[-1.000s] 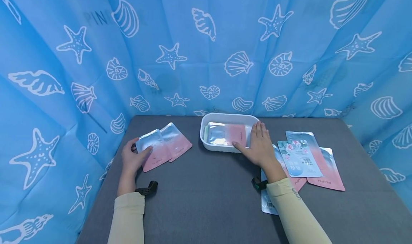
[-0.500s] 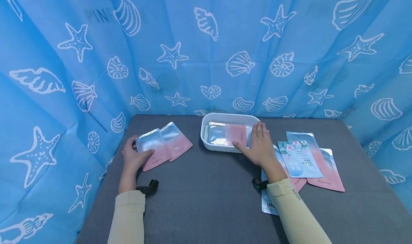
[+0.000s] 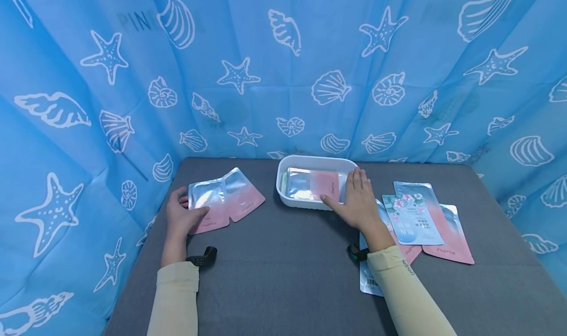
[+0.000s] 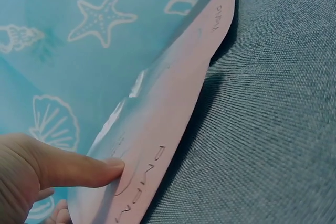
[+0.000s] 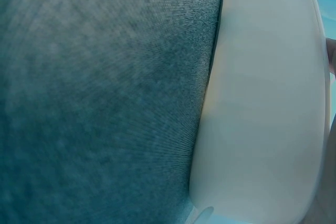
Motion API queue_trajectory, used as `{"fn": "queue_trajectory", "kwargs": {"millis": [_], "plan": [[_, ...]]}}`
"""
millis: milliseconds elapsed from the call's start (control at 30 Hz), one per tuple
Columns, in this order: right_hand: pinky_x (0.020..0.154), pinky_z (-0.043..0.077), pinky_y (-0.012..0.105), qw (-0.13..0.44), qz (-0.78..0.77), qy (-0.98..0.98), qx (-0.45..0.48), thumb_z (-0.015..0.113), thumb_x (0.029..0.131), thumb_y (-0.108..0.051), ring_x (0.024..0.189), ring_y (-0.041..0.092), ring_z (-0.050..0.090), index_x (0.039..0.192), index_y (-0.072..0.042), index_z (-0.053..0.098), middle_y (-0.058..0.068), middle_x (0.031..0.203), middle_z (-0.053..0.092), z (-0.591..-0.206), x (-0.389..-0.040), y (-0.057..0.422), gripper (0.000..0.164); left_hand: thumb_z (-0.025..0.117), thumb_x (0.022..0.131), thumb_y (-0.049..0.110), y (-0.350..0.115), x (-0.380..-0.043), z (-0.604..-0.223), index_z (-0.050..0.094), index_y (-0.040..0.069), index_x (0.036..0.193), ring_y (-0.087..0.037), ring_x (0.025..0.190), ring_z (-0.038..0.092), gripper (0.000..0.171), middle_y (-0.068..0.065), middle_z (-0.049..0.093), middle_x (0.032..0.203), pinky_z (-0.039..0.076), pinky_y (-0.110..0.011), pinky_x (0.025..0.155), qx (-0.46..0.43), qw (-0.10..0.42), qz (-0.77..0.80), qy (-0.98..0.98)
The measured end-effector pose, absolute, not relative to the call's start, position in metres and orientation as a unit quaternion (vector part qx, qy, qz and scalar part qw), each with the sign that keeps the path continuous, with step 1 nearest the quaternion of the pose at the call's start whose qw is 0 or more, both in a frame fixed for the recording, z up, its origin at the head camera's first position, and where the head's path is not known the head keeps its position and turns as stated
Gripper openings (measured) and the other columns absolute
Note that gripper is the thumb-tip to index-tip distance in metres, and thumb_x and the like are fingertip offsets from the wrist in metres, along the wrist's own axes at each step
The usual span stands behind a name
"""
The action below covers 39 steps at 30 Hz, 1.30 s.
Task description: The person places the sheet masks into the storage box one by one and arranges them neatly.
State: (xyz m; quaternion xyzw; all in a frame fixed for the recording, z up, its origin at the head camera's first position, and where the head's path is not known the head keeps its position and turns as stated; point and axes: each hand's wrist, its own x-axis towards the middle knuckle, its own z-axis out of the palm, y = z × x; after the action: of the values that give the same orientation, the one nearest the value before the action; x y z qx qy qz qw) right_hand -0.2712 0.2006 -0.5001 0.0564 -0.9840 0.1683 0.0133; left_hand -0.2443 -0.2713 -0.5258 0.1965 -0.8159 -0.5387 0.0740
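My left hand (image 3: pixel 181 223) pinches a silver-and-pink sheet mask packet (image 3: pixel 214 213) at its left edge, thumb on top and fingers beneath. In the left wrist view the packet (image 4: pixel 136 171) is tilted, with its near edge raised off the cloth. A second pink packet (image 3: pixel 243 198) lies beside it, its left edge overlapped. My right hand (image 3: pixel 361 203) rests with straight fingers on the right rim of a white plastic box (image 3: pixel 305 204), thumb over the front rim. Inside the box lies another silver-and-pink packet (image 3: pixel 314 184). The right wrist view shows mostly the box's outer wall (image 5: pixel 262 103).
To the right, several packets lie overlapped, a floral blue packet (image 3: pixel 414 223) on top of pink ones (image 3: pixel 454 242). Another packet (image 3: pixel 369 279) is partly under the right forearm. A blue shell-print curtain (image 3: pixel 288 95) stands behind the grey table (image 3: pixel 274 277).
The packet in my left hand has turned and shifted slightly left, so it overlaps the second packet less. My right hand and the box have stayed in place.
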Motion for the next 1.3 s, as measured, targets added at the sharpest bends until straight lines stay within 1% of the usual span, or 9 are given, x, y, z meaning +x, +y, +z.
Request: {"fn": "queue_trajectory", "kwargs": {"millis": [133,267,400,600,800,867,967,1067,1300], "plan": [[0.133,0.005,0.063,0.014,0.17,-0.984,0.057,0.048,0.093,-0.083,0.165,0.047,-0.002,0.166,0.01,0.008,0.028,0.176,0.0,-0.5011,-0.2715,0.2006,0.125,0.086,0.086,0.01,-0.2726,-0.2449,-0.5256,0.028,0.008,0.166,-0.043,0.128,0.051,0.099,-0.028,0.048,0.149,0.049,-0.059,0.11,0.21,0.072,-0.526,-0.821],[0.133,0.005,0.063,0.017,0.168,-0.984,0.058,0.048,0.093,-0.084,0.165,0.047,-0.002,0.166,0.009,0.008,0.028,0.176,0.0,-0.5034,-0.2721,0.2011,0.125,0.085,0.086,0.01,-0.2716,-0.2443,-0.5243,0.032,0.006,0.163,-0.038,0.116,0.055,0.094,-0.026,0.053,0.137,0.052,-0.049,0.098,0.214,0.077,-0.519,-0.824],[0.133,0.005,0.062,0.016,0.168,-0.984,0.057,0.047,0.093,-0.084,0.165,0.047,-0.003,0.166,0.009,0.008,0.028,0.176,-0.001,-0.5039,-0.2721,0.2013,0.125,0.085,0.086,0.01,-0.2695,-0.2425,-0.5219,0.035,0.006,0.16,-0.034,0.107,0.054,0.089,-0.023,0.054,0.124,0.049,-0.041,0.086,0.209,0.086,-0.509,-0.831],[0.133,0.004,0.062,0.01,0.167,-0.984,0.055,0.046,0.093,-0.085,0.165,0.046,-0.004,0.166,0.008,0.006,0.027,0.177,-0.002,-0.503,-0.2719,0.201,0.125,0.084,0.086,0.008,-0.2677,-0.24,-0.5183,0.027,0.008,0.159,-0.033,0.108,0.053,0.092,-0.022,0.052,0.124,0.047,-0.039,0.085,0.201,0.082,-0.52,-0.826],[0.133,0.004,0.062,0.009,0.167,-0.984,0.054,0.046,0.093,-0.084,0.165,0.046,-0.005,0.166,0.008,0.006,0.027,0.177,-0.002,-0.5024,-0.2718,0.201,0.125,0.082,0.086,0.005,-0.2703,-0.2419,-0.5203,0.038,0.009,0.153,-0.032,0.102,0.055,0.08,-0.021,0.054,0.119,0.049,-0.033,0.076,0.174,0.073,-0.513,-0.838],[0.133,0.004,0.062,0.009,0.167,-0.984,0.054,0.046,0.093,-0.084,0.165,0.046,-0.005,0.166,0.008,0.006,0.027,0.177,-0.002,-0.5025,-0.2719,0.2012,0.124,0.081,0.088,0.006,-0.2711,-0.2423,-0.5214,0.041,0.008,0.152,-0.034,0.105,0.056,0.076,-0.023,0.053,0.124,0.053,-0.036,0.079,0.164,0.064,-0.51,-0.842],[0.133,0.004,0.062,0.01,0.167,-0.984,0.054,0.046,0.093,-0.084,0.165,0.046,-0.004,0.166,0.009,0.007,0.027,0.177,-0.002,-0.5024,-0.2719,0.2015,0.124,0.079,0.092,0.008,-0.2712,-0.2419,-0.5212,0.042,0.008,0.154,-0.041,0.117,0.056,0.073,-0.027,0.051,0.14,0.058,-0.05,0.096,0.154,0.041,-0.512,-0.844],[0.133,0.004,0.062,0.01,0.167,-0.985,0.052,0.046,0.093,-0.085,0.165,0.046,-0.003,0.166,0.009,0.007,0.027,0.177,-0.002,-0.5021,-0.2716,0.2014,0.125,0.077,0.095,0.012,-0.2706,-0.2421,-0.5195,0.044,0.009,0.156,-0.048,0.131,0.051,0.069,-0.029,0.043,0.156,0.05,-0.063,0.111,0.155,0.02,-0.51,-0.846],[0.133,0.004,0.062,0.01,0.17,-0.984,0.049,0.045,0.092,-0.087,0.165,0.045,-0.004,0.167,0.008,0.006,0.027,0.177,-0.002,-0.5032,-0.2717,0.2015,0.127,0.077,0.096,0.014,-0.2688,-0.2442,-0.518,0.053,0.009,0.153,-0.048,0.152,0.036,0.062,-0.026,0.033,0.169,0.035,-0.068,0.122,0.161,0.003,-0.512,-0.844]]}}
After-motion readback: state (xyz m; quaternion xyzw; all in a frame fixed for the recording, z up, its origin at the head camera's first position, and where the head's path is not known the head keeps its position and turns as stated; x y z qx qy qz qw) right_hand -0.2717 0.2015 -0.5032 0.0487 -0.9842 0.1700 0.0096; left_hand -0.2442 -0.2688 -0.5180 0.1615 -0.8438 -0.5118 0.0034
